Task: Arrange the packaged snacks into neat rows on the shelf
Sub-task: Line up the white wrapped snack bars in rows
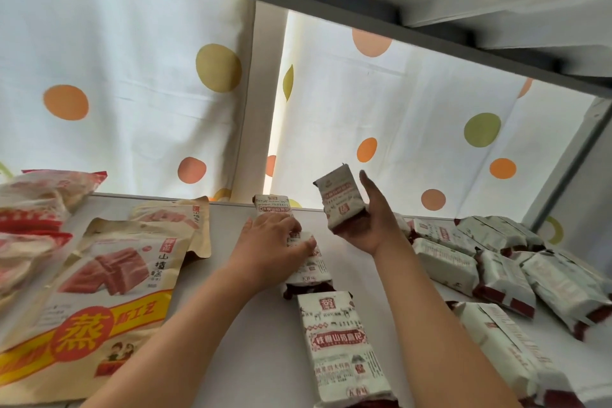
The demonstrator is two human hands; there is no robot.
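Observation:
White snack packets with red ends lie on the pale shelf (251, 334). Three form a line from back to front: a far packet (272, 206), a middle packet (311, 270) and a near packet (341, 346). My left hand (270, 243) lies palm down on the middle packet, its fingers curved over the packet's far end. My right hand (367, 222) holds another white packet (341, 200) up above the shelf, upright and slightly tilted. A loose heap of the same packets (503, 272) lies at the right.
Large beige pouches (109, 278) with red and yellow print lie flat at the left, beside red-and-white bags (29, 219) at the far left. A dotted white curtain (132, 76) hangs behind. A grey upper shelf (364, 7) runs overhead, and a grey upright (569, 172) stands at the right.

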